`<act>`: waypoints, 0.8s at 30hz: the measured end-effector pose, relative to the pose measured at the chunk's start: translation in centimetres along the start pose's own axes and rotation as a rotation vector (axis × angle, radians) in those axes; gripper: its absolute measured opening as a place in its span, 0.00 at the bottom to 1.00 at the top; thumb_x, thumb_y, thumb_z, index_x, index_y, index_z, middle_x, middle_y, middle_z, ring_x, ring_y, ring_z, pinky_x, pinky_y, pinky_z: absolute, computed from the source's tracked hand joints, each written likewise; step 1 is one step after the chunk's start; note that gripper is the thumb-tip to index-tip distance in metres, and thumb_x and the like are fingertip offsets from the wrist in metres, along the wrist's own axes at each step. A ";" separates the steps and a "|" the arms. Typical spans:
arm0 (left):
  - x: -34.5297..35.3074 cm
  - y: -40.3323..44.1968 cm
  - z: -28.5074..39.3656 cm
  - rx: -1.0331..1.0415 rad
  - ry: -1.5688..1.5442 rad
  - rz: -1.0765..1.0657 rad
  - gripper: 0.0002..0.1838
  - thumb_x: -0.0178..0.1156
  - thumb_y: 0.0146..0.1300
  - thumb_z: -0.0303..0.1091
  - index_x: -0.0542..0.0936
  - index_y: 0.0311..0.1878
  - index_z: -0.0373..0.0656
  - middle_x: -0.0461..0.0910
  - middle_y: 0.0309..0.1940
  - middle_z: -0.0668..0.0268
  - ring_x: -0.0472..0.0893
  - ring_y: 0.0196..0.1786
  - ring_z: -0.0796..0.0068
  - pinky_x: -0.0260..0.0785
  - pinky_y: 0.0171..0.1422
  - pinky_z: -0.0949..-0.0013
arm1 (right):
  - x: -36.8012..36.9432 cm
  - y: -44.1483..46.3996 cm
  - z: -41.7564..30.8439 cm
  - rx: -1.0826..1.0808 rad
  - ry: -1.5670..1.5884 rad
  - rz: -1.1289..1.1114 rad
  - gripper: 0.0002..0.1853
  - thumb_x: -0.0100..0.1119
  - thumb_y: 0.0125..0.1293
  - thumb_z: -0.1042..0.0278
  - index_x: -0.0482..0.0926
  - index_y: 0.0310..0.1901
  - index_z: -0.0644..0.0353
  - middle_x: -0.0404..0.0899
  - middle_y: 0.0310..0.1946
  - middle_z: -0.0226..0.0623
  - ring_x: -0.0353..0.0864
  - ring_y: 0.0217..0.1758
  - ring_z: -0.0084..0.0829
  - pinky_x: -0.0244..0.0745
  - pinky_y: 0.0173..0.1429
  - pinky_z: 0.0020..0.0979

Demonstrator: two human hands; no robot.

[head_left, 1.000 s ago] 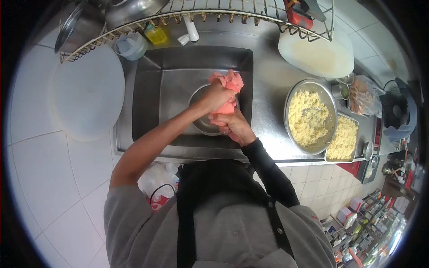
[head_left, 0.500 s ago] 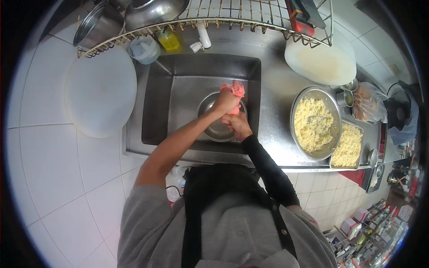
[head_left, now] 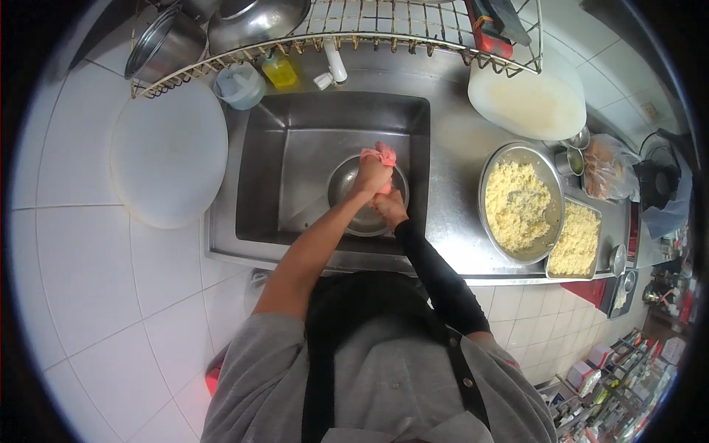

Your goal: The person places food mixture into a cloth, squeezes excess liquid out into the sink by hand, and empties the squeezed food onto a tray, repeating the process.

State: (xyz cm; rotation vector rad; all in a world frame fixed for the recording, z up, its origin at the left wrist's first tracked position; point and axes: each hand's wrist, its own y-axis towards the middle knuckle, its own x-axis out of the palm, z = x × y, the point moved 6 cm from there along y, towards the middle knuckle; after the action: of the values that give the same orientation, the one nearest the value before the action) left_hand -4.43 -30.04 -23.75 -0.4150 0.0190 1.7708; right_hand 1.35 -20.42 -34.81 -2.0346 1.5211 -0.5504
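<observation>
A twisted pink cloth (head_left: 384,153) is gripped in both hands over the sink (head_left: 299,159). My left hand (head_left: 373,175) is wrapped round its upper part, with a bunched end sticking out above the fingers. Just below and to the right, my right hand (head_left: 391,206) is closed on the lower part of the cloth, close against the left. Beneath the hands a round metal bowl (head_left: 343,181) sits in the sink, partly hidden by them.
Right of the sink stand a metal bowl (head_left: 557,214) and a tray (head_left: 597,240), both holding yellow crumbly food. A wire rack (head_left: 413,35) hangs over the back. White boards lean left (head_left: 170,151) and back right (head_left: 526,100). A tap (head_left: 336,63) is behind the sink.
The view has shifted, so the sink appears further right and lower than a second ago. Both hands keep hold of the cloth, which looks more tightly bunched, and the left forearm is steeper.
</observation>
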 end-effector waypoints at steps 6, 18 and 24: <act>1.0 2.1 -4.6 0.053 0.044 0.002 0.03 0.58 0.59 0.22 0.73 0.33 0.39 0.80 0.30 0.55 0.82 0.36 0.52 0.72 0.43 0.56 | 0.2 -0.5 -1.1 0.041 -0.292 0.185 0.26 0.80 0.44 0.50 0.87 0.36 0.66 0.90 0.37 0.44 0.90 0.42 0.38 0.82 0.50 0.40; -7.9 4.5 -2.9 0.127 -0.176 0.355 0.02 0.59 0.58 0.20 0.81 0.33 0.36 0.83 0.31 0.61 0.84 0.37 0.68 0.78 0.39 0.63 | 0.8 -10.1 -11.9 -0.829 -0.729 0.334 0.08 0.55 0.64 0.74 0.77 0.43 0.67 0.80 0.42 0.61 0.82 0.40 0.61 0.79 0.45 0.54; -10.6 5.1 -2.9 -0.062 -0.508 0.223 0.02 0.60 0.69 0.25 0.80 0.43 0.41 0.78 0.32 0.68 0.76 0.30 0.77 0.77 0.32 0.66 | 0.2 -0.3 -0.7 -0.638 -0.790 0.137 0.19 0.57 0.59 0.77 0.78 0.53 0.71 0.80 0.46 0.65 0.81 0.49 0.63 0.78 0.54 0.51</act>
State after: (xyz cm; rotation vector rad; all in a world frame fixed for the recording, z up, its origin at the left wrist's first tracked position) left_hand -6.59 -41.95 -24.45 0.0042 -0.3618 2.0571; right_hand 1.18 -20.69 -34.05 -2.1444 1.3802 0.8172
